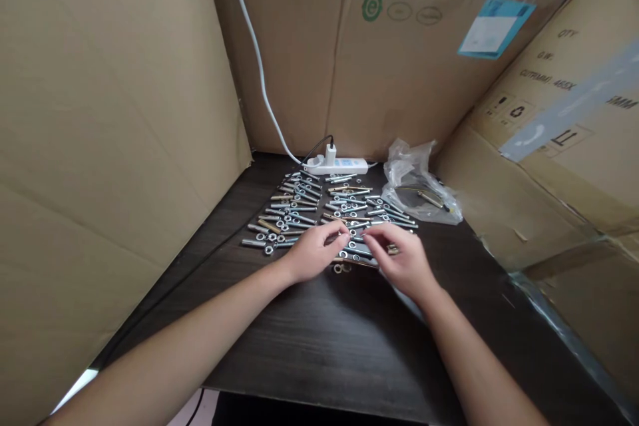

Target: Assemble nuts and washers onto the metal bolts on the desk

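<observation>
Rows of metal bolts, sleeves, nuts and washers [294, 205] lie spread on a dark table [319, 333]. My left hand [315, 251] is over the near part of these rows, thumb and fingertips brought together in a pinch. Just to its right, my right hand [405, 258] is also pinched, its fingertips facing the left ones across a small gap. Whatever is in either pinch is too small to make out. Under and between the hands lie more bolts and several washers [352, 244].
A white power strip [344, 166] with a plugged-in charger [330, 154] stands behind the rows. A clear plastic bag [419, 186] with metal parts sits at the back right. A black cable [200, 258] crosses the table's left side. Cardboard walls [299, 46] enclose the table.
</observation>
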`<state>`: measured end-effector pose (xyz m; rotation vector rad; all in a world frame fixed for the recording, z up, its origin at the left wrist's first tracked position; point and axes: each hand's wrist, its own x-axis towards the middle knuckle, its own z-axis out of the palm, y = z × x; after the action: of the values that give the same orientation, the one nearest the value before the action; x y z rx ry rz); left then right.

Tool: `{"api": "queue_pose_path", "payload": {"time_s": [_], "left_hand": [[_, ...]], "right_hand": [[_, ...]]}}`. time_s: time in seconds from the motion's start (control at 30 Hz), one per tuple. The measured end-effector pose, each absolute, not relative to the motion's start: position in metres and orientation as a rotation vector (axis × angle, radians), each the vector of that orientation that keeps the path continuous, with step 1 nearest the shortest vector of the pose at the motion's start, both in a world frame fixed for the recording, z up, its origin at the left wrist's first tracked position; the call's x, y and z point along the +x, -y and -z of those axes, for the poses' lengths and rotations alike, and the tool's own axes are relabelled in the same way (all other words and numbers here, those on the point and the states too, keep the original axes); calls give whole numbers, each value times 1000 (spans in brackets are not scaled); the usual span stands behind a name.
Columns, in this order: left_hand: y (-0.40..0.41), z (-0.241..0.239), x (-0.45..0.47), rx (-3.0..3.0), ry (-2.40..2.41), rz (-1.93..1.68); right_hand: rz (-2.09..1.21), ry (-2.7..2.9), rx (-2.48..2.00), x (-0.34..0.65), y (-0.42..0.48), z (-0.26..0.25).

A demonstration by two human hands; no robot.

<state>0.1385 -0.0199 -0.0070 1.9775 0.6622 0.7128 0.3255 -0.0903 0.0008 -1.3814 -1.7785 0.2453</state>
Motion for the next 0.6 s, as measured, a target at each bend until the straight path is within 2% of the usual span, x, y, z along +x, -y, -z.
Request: {"api": "queue_pose_path", "payload": {"time_s": [0.2, 0.6], "left_hand": [[26, 10, 138, 2089, -665, -626], [25, 5, 142, 1678, -554, -621]], "right_hand": [[-237, 1751, -1309, 302, 95, 6], [-293, 1739, -1345, 304, 95, 0]]}}
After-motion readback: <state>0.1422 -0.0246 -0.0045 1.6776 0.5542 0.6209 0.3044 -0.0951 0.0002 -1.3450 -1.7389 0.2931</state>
